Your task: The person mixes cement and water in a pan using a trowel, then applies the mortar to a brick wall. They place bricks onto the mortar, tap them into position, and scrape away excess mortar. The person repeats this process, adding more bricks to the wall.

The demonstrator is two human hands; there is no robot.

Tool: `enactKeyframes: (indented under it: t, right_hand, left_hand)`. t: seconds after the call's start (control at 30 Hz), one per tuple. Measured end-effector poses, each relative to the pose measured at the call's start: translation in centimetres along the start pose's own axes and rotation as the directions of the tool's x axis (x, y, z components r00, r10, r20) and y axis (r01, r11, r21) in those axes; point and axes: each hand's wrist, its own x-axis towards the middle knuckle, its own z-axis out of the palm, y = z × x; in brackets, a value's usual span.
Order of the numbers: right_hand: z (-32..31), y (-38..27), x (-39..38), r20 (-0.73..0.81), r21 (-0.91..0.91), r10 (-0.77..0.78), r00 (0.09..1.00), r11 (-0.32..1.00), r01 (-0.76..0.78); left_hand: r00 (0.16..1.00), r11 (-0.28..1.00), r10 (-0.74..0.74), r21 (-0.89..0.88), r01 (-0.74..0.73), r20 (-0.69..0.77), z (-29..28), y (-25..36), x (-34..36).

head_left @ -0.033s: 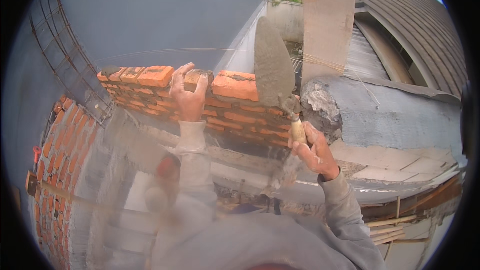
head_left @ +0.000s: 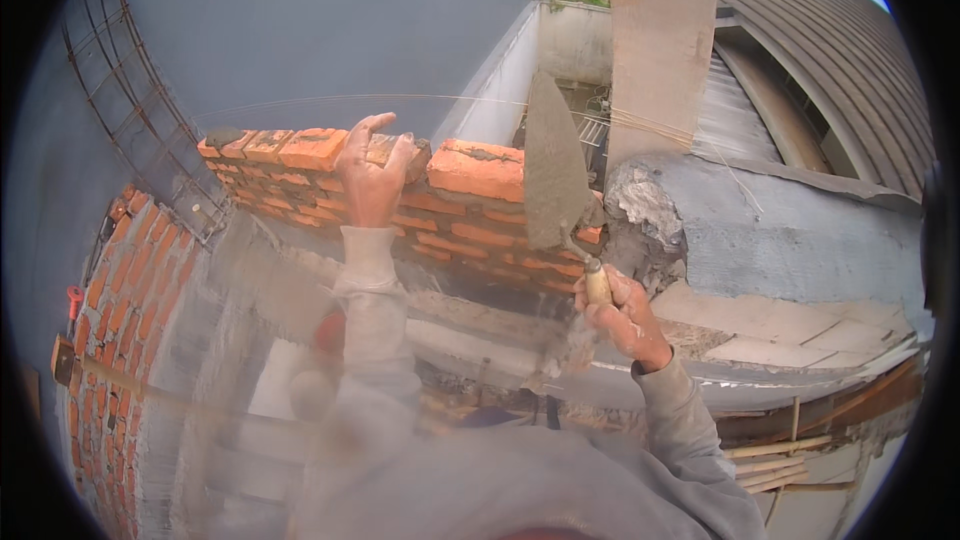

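My right hand (head_left: 625, 320) is closed round the wooden handle of a trowel (head_left: 556, 165). The grey, mortar-coated blade points up at the right end of a low brick wall (head_left: 470, 235), close beside an orange brick (head_left: 477, 170) in the top row. My left hand (head_left: 373, 177) is at the top of the wall with thumb and fingers apart. Between them shows a darker, mortar-smeared brick (head_left: 393, 152); whether the hand touches it I cannot tell. Left of the hand, another orange brick (head_left: 313, 148) lies in the same row.
A thin string line (head_left: 440, 96) runs just above the wall. Steel reinforcement (head_left: 115, 80) stands at the left, above a second brick wall (head_left: 130, 340). Broken concrete (head_left: 645, 205) and a grey slab (head_left: 790, 230) adjoin the right end. A wooden-handled tool (head_left: 64, 362) is at far left.
The trowel blade has dropped slightly and turned, so it looks narrower. My left hand's fingers have lifted and spread a little off the darker brick.
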Motion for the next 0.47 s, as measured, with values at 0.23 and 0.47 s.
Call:
enactKeyframes:
  t: [0.23,0.47]
  right_hand:
    - [5.0,8.6,3.2,0.292,-0.311,0.045,0.955,0.949,0.05]
    - [0.1,9.8,7.8,0.258,-0.371,0.054,0.965,0.927,0.047]
  left_hand:
    - [0.425,0.952,-0.149,0.246,-0.184,0.893,4.4,5.6,7.7]
    - [0.181,0.892,-0.148,0.21,-0.399,0.972,9.2,5.2,7.2]
